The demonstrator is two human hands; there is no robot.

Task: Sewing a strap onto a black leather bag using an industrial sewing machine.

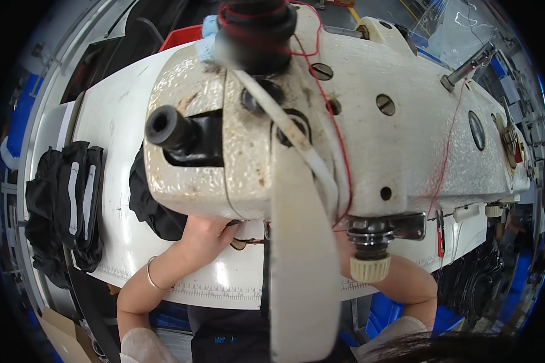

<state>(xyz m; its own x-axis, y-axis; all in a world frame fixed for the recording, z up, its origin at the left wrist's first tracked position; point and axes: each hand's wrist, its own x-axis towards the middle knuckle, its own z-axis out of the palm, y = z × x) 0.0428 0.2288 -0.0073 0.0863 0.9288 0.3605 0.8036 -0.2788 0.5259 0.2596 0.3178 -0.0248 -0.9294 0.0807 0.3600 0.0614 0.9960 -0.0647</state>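
Observation:
A cream-coloured sewing machine [399, 151] fills the middle of the head view and covers most of the work area. My left hand [204, 241] reaches in under the machine head, its thumb side beside a small brown-edged piece [239, 244]. Its fingertips are hidden, so whether it grips anything does not show. Just left of that hand, dark cloth [154, 202] lies bunched on the white table [118, 199]. My right forearm [399, 279] goes in behind the machine's cream knob [370, 268]. Only a sliver of my right hand [343, 249] shows, with its fingers out of sight.
Folded black garments with pale strips [74, 196] are stacked at the table's left edge. Red thread [330, 115] runs down the machine. A red-handled tool [440, 237] hangs at the right. A ruler scale [206, 291] follows the front edge. An open cardboard box [69, 336] stands lower left.

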